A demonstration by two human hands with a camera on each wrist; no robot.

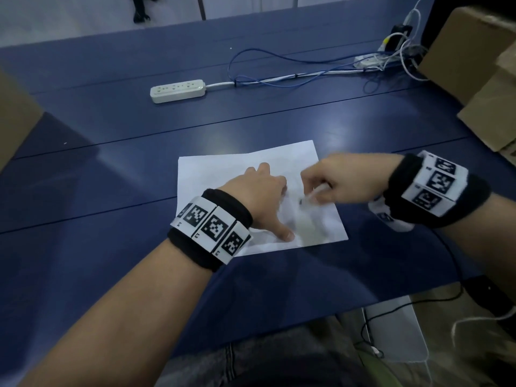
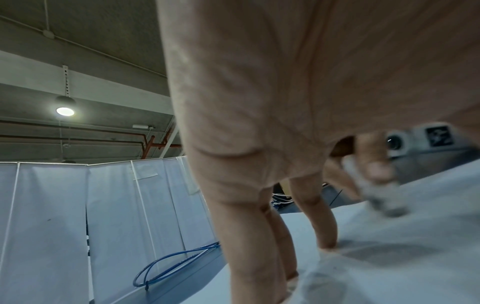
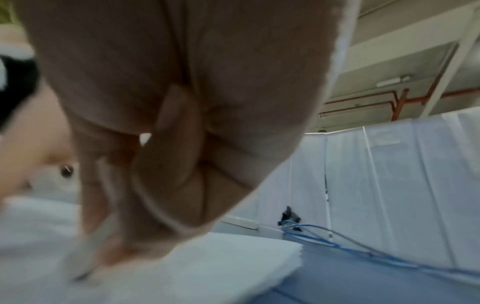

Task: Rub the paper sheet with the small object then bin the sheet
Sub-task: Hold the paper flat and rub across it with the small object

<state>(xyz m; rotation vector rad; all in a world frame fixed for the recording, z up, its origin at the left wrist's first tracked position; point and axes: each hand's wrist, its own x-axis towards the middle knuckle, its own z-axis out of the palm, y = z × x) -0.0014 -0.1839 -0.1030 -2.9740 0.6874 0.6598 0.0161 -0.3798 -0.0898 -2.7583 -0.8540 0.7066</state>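
A white paper sheet [image 1: 223,171] lies flat on the blue table [image 1: 111,121], in front of me. My left hand [image 1: 262,191] rests on it with straight fingers [image 2: 324,230] and the thumb spread out, pressing the sheet [image 2: 402,257] down. My right hand [image 1: 335,180] pinches a small whitish object [image 1: 314,194] and holds its dirty tip [image 2: 384,201] against the paper [image 3: 221,265] just right of the left hand. The object [image 3: 83,259] looks blurred in every view. A grey smudge shows on the paper under it.
A white power strip [image 1: 177,90] lies farther back on the table, with blue and white cables [image 1: 279,71] running right to a second strip. Cardboard boxes [image 1: 480,68] stand at the right edge, another at the far left. White partition screens [image 2: 78,216] stand behind the table.
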